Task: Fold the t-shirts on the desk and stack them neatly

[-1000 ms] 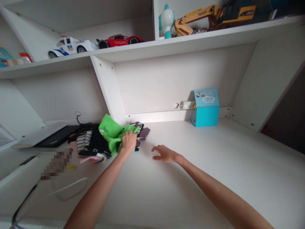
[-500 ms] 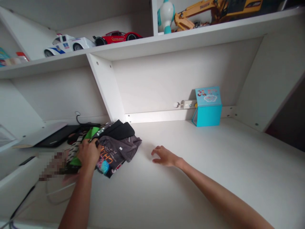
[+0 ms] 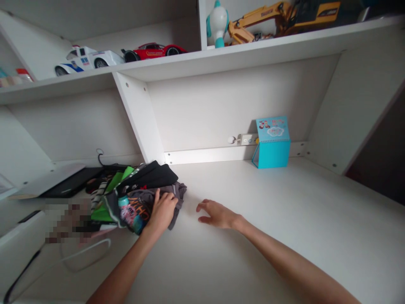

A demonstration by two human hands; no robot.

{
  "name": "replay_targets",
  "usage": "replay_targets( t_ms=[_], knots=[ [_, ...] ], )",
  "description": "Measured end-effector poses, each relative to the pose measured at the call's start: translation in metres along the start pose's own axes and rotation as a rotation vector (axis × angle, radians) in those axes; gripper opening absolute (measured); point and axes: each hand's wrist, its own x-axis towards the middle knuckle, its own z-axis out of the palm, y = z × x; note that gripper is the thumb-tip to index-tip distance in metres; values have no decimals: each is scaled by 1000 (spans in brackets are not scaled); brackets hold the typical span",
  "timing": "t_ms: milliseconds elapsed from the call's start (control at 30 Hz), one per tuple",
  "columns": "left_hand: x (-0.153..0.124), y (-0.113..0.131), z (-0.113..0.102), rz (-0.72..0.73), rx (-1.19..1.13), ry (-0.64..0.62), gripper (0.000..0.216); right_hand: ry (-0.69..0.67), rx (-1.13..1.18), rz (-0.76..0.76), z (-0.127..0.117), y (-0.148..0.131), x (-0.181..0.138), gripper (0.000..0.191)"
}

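Where the fingers of the left hand lie spaced and slightly bent, they rest on the right part of the grey printed shirt; whether a fold is pinched beneath them, I can't make out. The right hand, its thumb and fingers parted around nothing, is poised at the desk, just beside the cloth and apart from it.

I judge the shirt light, limp and hardly fragile, with little tendency to slip; the print may be a touch stiffer than the plain fabric. Suitable holds, to my mind, are its right edge and the pale-trimmed left edge, taken shallowly so as not to gather neighbouring layers.

The shirt lies on the near side of the clothes heap, in front of the upright partition. Its long axis, as bunched, runs left to right, the right end slightly farther from me; its orange letters sit askew, and I can't identify the collar end. Beyond it lies black cloth; to its left, green cloth.
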Motion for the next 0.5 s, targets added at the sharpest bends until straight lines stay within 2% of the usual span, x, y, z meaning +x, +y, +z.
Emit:
replay_targets(
  t_ms=[100,200,300,367,433,500],
  knots=[
    [15,0,-5,-23,-33,-23,24,24,49,-21,-2,0,-7,28],
    [39,0,-31,-64,-209,84,20,100,176,-72,-1,2,-11,40],
    [66,15,-72,-56,-629,282,20,271,300,-116,-1,4,-11,75],
    [83,32,-101,-3,-1015,429,20,415,350,-117,-4,6,-9,84],
    [99,49,-124,24,-1386,569,20,548,365,-98,-12,8,-12,73],
    [116,56,-136,-1,-1647,672,22,667,359,-60,-26,11,-22,49]
  ],
)
